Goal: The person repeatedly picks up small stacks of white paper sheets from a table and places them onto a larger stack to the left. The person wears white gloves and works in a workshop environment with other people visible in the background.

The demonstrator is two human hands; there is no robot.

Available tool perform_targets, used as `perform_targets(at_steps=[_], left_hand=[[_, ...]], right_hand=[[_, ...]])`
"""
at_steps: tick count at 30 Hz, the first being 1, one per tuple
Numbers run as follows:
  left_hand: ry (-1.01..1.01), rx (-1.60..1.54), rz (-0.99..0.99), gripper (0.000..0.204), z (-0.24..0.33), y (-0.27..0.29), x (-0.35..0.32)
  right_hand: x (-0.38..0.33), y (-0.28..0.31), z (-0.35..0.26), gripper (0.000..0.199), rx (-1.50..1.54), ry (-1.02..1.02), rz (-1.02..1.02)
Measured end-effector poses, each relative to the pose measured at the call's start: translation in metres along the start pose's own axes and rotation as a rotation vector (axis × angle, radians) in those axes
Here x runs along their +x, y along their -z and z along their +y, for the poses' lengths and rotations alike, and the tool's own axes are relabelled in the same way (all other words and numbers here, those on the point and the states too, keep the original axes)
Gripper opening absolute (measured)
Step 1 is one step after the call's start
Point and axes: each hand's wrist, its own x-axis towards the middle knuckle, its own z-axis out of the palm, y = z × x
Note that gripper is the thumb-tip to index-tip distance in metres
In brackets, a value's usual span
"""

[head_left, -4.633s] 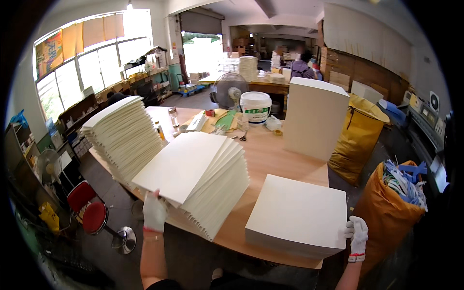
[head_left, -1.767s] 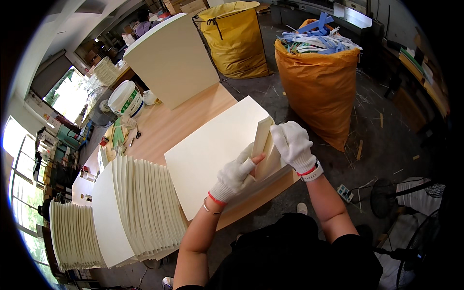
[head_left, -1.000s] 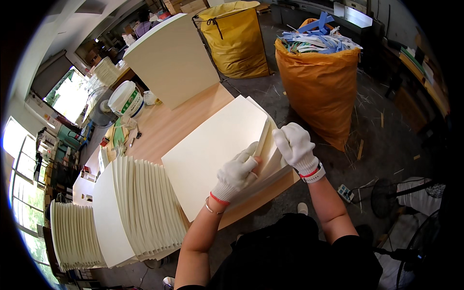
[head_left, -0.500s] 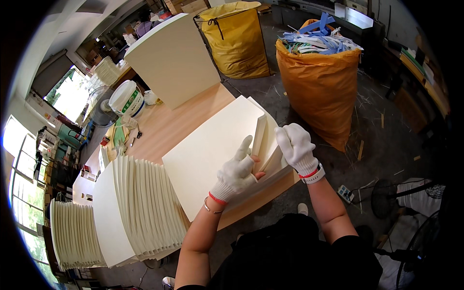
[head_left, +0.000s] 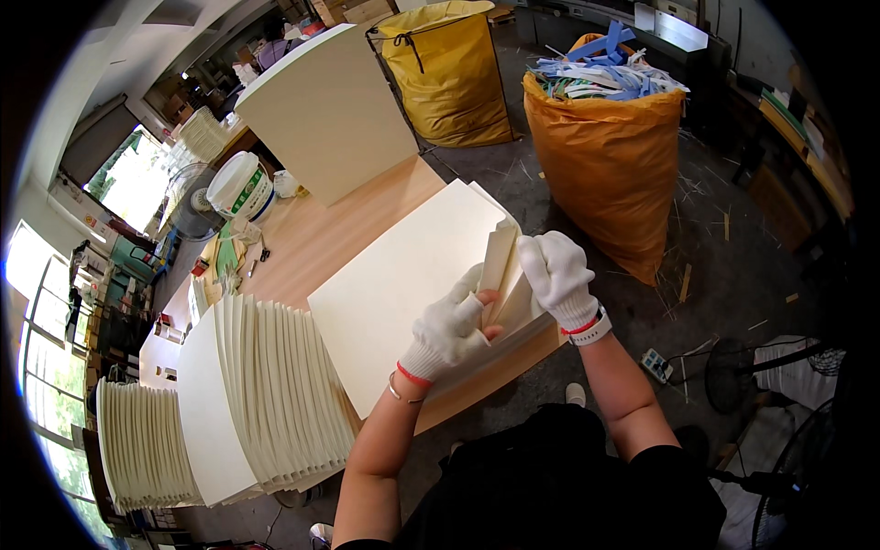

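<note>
A stack of large cream paper sheets [head_left: 385, 284] lies on the table in front of me. Along the right edge of the top sheet, a narrow folded flap [head_left: 497, 257] stands up. My left hand [head_left: 449, 325], in a white knit glove with bare fingertips showing, is closed on this flap. My right hand [head_left: 556, 275], also gloved, is curled into a fist against the same edge, near the far end of the flap. Whatever its fingers hold is hidden behind the knuckles.
Fanned piles of folded cream sheets [head_left: 275, 394] stand at the left. Farther back on the wooden table [head_left: 312, 243] are a tall cream block [head_left: 330, 110], a white bucket [head_left: 240, 188] and scissors [head_left: 265, 254]. An orange sack of paper strips [head_left: 605, 165] and a yellow bag [head_left: 449, 82] stand beyond.
The left index finger, stretched out before, has curled down onto the flap. The left hand has shifted slightly right, and the flap has tilted. The right hand has barely moved.
</note>
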Motion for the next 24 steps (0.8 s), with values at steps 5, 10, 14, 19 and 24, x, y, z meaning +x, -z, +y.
perform_targets(at_steps=[5,10,14,19,24], left_hand=[[-0.067,-0.041,0.158,0.055,-0.004,-0.007,-0.001],[-0.137,-0.016,0.244,0.052,-0.008,-0.017,-0.007],[-0.146,0.004,0.071,0.047,-0.002,-0.004,0.001],[-0.069,-0.028,0.097,0.039,0.004,-0.004,0.002],[-0.089,-0.053,0.134,0.046,0.001,-0.003,-0.001]], right_hand=[[0.001,0.001,0.0,0.019,-0.005,0.046,0.014],[0.008,0.004,-0.002,0.023,0.018,0.191,0.016],[0.001,-0.004,0.003,0.027,-0.105,0.159,0.086],[0.0,-0.001,0.002,0.03,-0.074,0.08,-0.004],[0.003,0.0,0.001,0.026,-0.063,0.167,0.061]])
